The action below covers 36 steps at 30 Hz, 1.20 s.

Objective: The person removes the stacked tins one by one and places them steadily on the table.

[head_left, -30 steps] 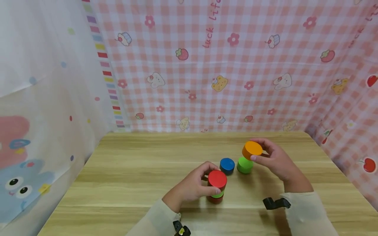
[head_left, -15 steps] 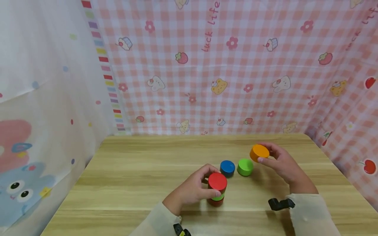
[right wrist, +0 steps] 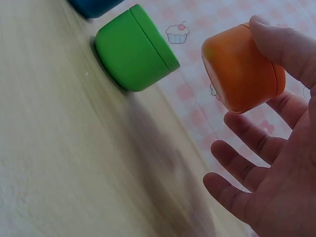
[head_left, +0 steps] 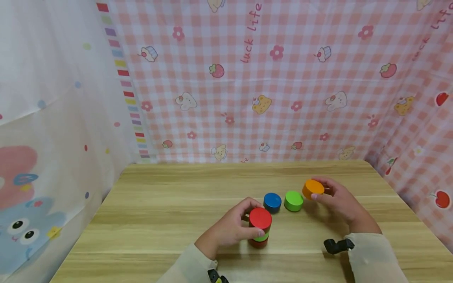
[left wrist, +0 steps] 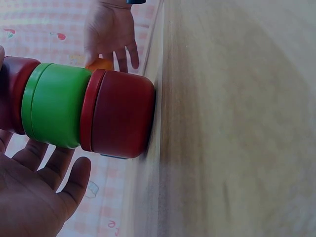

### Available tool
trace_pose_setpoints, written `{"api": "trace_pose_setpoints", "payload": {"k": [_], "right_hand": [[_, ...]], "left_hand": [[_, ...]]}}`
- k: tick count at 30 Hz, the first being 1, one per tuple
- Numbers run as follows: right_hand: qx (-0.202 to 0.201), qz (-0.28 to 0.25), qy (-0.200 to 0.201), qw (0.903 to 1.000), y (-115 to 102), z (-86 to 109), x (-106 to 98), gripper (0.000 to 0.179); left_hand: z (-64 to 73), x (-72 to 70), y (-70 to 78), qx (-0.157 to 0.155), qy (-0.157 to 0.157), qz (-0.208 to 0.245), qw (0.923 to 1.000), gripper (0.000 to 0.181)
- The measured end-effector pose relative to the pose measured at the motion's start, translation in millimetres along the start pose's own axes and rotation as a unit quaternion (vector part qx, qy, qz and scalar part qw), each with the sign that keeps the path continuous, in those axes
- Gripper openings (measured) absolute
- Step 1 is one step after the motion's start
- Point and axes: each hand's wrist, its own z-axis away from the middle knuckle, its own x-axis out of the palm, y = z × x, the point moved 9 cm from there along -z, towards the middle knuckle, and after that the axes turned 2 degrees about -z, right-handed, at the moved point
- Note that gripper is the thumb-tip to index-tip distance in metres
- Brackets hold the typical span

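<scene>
The left hand [head_left: 234, 223] is wrapping its grip round the top red block [head_left: 260, 217]. Under that, a middle green block [left wrist: 58, 106] is sitting on a bottom red block [left wrist: 121, 112], and all three are standing in a straight pile on the wooden desk [head_left: 159, 204]. The right hand [head_left: 337, 199] is pinching the orange block [head_left: 313, 187] in its grip, and the block is hanging in the air, off the desk. The lime block [head_left: 293, 200] is standing on the desk near the orange one. The blue block [head_left: 272, 201] is standing just beside the lime one, with a small gap showing. Behind the desk, a pink checked cloth [head_left: 237, 88] is hanging.
</scene>
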Motion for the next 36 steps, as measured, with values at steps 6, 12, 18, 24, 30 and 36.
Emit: {"api": "trace_pose_setpoints", "payload": {"k": [6,12,18,24,30,36], "right_hand": [[0.014,0.003,-0.013,0.9998,8.9,0.9,1.5,0.066],[0.014,0.015,-0.013,0.9997,15.8,1.9,-0.2,0.067],[0.007,0.034,-0.011,0.9993,19.5,1.9,-1.6,0.066],[0.004,0.033,-0.01,0.9994,26.6,2.0,-2.9,0.063],[0.0,0.042,-0.015,0.999,28.9,1.6,-0.5,0.065],[0.004,0.053,-0.018,0.9984,28.0,2.8,2.1,0.067]], "left_hand": [[0.3,-0.2,0.7,0.002,0.0,0.002,1.0,0.045],[0.7,0.0,0.4,0.002,0.0,0.005,1.0,0.045],[0.5,-0.1,0.4,0.003,0.0,0.008,1.0,0.045],[0.0,0.1,0.7,0.007,-0.002,0.013,0.9999,0.045],[-0.5,0.4,0.2,0.007,-0.003,0.012,0.9999,0.045],[-0.5,0.0,0.0,0.007,0.0,0.008,0.9999,0.045]]}}
